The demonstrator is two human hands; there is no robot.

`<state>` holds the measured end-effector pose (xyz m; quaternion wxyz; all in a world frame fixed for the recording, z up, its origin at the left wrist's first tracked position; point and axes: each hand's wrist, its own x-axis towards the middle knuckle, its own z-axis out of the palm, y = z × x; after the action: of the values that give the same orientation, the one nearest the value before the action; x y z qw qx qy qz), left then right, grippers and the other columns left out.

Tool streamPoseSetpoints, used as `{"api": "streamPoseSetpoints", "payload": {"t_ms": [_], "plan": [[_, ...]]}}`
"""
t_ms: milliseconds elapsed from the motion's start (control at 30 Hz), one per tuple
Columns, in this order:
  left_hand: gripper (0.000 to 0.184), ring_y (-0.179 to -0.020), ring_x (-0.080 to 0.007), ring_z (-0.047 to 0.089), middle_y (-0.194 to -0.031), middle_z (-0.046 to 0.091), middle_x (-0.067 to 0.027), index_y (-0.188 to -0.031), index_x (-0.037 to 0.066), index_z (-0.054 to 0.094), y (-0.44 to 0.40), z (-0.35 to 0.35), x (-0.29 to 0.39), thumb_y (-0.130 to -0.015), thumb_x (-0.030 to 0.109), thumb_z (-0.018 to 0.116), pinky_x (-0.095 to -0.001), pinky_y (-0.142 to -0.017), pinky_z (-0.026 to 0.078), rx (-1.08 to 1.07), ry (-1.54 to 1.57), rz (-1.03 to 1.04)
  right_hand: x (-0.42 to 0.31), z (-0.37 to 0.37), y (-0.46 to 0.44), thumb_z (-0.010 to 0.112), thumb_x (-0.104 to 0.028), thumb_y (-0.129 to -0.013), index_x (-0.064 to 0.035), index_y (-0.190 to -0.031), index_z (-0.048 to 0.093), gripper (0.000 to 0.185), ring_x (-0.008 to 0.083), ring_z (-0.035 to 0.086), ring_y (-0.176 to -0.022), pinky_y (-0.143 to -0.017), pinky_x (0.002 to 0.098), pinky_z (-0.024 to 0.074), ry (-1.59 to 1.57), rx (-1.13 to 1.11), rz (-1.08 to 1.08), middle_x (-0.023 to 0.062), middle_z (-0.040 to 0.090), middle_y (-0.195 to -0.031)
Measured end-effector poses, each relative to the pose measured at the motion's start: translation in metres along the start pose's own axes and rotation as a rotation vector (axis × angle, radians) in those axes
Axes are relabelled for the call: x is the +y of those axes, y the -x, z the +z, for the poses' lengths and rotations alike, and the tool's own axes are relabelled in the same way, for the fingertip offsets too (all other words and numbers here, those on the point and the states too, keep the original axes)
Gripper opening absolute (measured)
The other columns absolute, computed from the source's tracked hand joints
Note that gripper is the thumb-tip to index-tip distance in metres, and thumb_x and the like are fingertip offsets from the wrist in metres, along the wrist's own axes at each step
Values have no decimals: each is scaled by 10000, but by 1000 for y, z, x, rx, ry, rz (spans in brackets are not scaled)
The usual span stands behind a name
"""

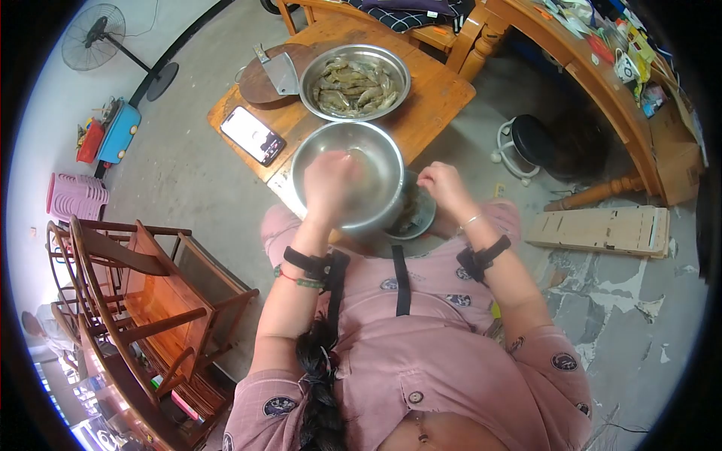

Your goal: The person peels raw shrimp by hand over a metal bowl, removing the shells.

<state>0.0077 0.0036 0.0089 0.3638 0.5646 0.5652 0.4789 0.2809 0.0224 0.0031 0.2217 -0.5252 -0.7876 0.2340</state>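
Table [444,89] stands ahead, with a steel bowl [385,182] at its near edge, a steel basin [398,63] behind, a bucket [428,210] lower down. The left hand [329,180] blurs over the bowl, grip unclear. The right hand [445,188] pinches by the bucket; I can't tell if it's holding anything. Raw shrimp [353,86] fill the basin. Picking seems underway; next needs gentle fingers.

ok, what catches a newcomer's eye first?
Likely the greenish shrimp heaped in the round shiny metal bowl on the orange wooden table. Then the metal cleaver on the round brown wooden board beside it, and the blurred bare left hand over the nearer silver metal bowl.
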Motion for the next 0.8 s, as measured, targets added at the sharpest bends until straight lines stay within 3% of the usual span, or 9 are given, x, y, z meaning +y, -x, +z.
{"api": "streamPoseSetpoints", "payload": {"t_ms": [133, 200, 233, 300, 367, 467, 533, 667, 800], "plan": [[131, -688, -128, 634, -812, 661, -82, -1052, -47, 553, 2, 2, -7, -956, 41, 542, -219, -629, 481, -15, -178, 197, 6, 2, -1, 620, -86, -808, -18, -825, 703, 108, 377, 641, -832, -769, 446, 511, 96, -30, -73, 201, 663, -834], [132, -688, -129, 631, -819, 664, -87, -1052, -53, 551, 3, 4, -6, -960, 40, 532, -220, -637, 478, 59, 118, -106, 1, -4, 1, 616, -79, -810, -13, -830, 704, 112, 379, 644, -837, -774, 447, 514, 101, -47, -64, 206, 666, -840], [132, -688, -129, 631, -819, 664, -87, -1052, -53, 551, 3, 4, -12, -960, 40, 532, -220, -637, 478, 59, 118, -107, -6, -9, 2, 611, -73, -813, -8, -835, 705, 116, 382, 647, -842, -780, 447, 517, 106, -61, -54, 211, 670, -845], [135, -686, -134, 628, -821, 665, -96, -1054, -58, 553, 3, 3, -21, -959, 35, 534, -228, -629, 484, -2, -42, 85, -16, -17, -2, 621, -84, -816, -11, -849, 704, 115, 378, 644, -848, -778, 444, 516, 107, -64, -30, 204, 670, -858], [137, -679, -135, 624, -819, 666, -99, -1052, -62, 557, 2, 1, -15, -957, 36, 537, -233, -622, 486, -46, -98, 128, -31, -28, -6, 630, -95, -818, -15, -864, 702, 116, 373, 642, -854, -777, 440, 515, 109, -66, -6, 198, 671, -870], [142, -667, -136, 615, -808, 664, -99, -1048, -68, 565, 1, 1, -6, -954, 37, 544, -242, -610, 489, -125, -197, 172, -62, -38, -14, 650, -133, -829, -19, -927, 682, 153, 354, 635, -866, -776, 431, 514, 43, 122, -134, 178, 669, -910], [143, -661, -136, 611, -799, 663, -97, -1045, -70, 570, 1, 3, -4, -953, 37, 547, -244, -604, 490, -161, -239, 175, -76, -35, -23, 651, -157, -842, -19, -1008, 643, 216, 337, 628, -867, -771, 422, 513, -52, 218, -481, 161, 657, -925], [141, -648, -116, 597, -771, 654, -76, -1024, -65, 591, 3, 7, 4, -949, 52, 563, -231, -595, 482, -185, -196, 155, -93, -22, -34, 636, -142, -846, -19, -1105, 604, 289, 338, 633, -842, -737, 418, 523, -57, 106, -601, 157, 648, -909], [138, -635, -94, 586, -755, 652, -44, -982, -48, 621, 6, 4, 13, -950, 77, 575, -219, -580, 468, -194, -98, 142, -93, -7, -41, 634, -142, -843, -19, -1064, 601, 254, 341, 635, -810, -701, 420, 527, -16, 92, -633, 152, 639, -874]]}}
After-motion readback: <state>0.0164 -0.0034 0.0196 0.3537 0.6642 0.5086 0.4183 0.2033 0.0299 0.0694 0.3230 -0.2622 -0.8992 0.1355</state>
